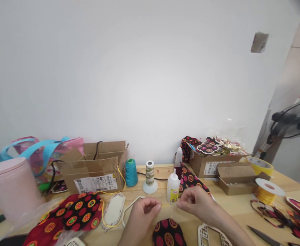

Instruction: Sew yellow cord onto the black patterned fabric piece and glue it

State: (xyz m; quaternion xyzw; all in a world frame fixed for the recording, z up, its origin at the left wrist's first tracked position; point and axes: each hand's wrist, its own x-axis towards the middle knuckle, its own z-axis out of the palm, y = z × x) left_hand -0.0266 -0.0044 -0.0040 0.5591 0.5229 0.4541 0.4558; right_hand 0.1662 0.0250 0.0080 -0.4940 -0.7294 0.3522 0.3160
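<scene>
- Table (pixel 231 208): near edge below the picture, out of sight.
- Left hand (pixel 145 212), right hand (pixel 197 201): whether either holds anything, too small to tell; both forearms cut off at bottom.
- Dark patterned piece (pixel 169 233), toward table's near edge: lower part cut off.
- Openwork frame (pixel 204 235): cut off below, partly behind right forearm.
- Thin white frame (pixel 129 209): one end behind left hand.
- Rear bottle (pixel 179 156), near table's back edge: base hidden by front bottle (pixel 172 187).
- Carton label (pixel 96 183): print unreadable.
- Pink bin (pixel 10 191): cut off at left.
- Fan (pixel 284 121): cut off at right.
</scene>
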